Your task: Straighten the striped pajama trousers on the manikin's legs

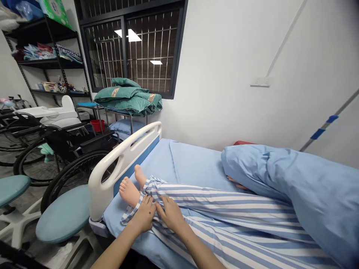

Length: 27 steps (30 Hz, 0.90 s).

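Observation:
A figure in blue-and-white striped trousers (224, 216) lies on a hospital bed with a light blue sheet (185, 157). Its bare feet (129, 189) point toward the white footboard (112, 164). My left hand (144, 213) rests at the hem of the nearer trouser leg, right by the ankle, fingers closed on the cloth. Beside it, my right hand (170, 213) lies on the same striped leg with its fingers pressed into the fabric. A light blue quilt (294, 179) covers the figure's upper part.
Two teal round stools (63, 216) stand by the bed's foot on the left. Black wheelchairs (56, 149) sit behind them. A trolley carries folded green blankets (129, 98) below a barred window. Dark shelves (42, 56) line the left wall; the bed abuts the white wall.

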Each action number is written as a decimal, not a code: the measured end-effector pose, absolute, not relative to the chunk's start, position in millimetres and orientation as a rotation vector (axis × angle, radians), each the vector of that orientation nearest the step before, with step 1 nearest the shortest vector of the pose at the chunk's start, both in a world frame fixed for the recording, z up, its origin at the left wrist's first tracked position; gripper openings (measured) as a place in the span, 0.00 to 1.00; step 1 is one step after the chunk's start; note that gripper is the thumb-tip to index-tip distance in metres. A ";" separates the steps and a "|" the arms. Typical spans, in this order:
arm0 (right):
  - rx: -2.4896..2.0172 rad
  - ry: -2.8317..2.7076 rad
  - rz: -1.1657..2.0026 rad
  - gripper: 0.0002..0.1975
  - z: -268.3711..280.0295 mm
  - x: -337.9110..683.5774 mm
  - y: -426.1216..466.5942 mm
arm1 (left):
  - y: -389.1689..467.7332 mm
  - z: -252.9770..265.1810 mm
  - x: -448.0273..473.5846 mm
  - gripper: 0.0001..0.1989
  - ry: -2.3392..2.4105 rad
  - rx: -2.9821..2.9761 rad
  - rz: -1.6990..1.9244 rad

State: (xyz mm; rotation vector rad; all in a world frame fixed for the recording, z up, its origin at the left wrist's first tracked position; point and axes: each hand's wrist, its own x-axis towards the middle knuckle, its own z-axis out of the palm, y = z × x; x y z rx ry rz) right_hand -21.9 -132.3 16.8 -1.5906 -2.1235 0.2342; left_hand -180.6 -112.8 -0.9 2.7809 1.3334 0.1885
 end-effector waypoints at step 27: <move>-1.455 -2.017 0.329 0.22 57.6 -84.8 -42.9 | -80.9 -18.1 -166.4 0.15 1.395 2.867 0.724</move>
